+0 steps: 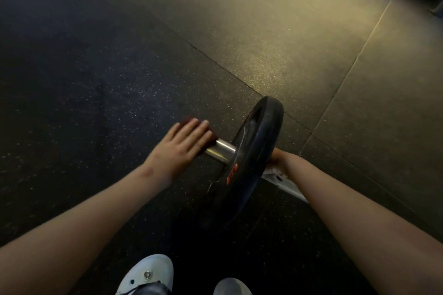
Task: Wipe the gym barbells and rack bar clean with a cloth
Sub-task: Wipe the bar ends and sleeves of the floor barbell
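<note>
Pressing dark red cloth [212,139] onto chrome sleeve end of barbell [221,150] with flat left hand [183,145], fingers straight, not curled. Black plate [260,136] on edge just right of it. Reaching behind plate to bar shaft [286,184] with right hand [279,157]; fingers hidden, can't tell grip. Speckled rubber floor [115,84] beneath, white shoes [149,270] at bottom

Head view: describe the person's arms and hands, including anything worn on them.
Both arms are bare, with no sleeves in view. The left hand wears no glove, ring or watch. The right hand is mostly hidden behind the weight plate; its wrist shows no band.
</note>
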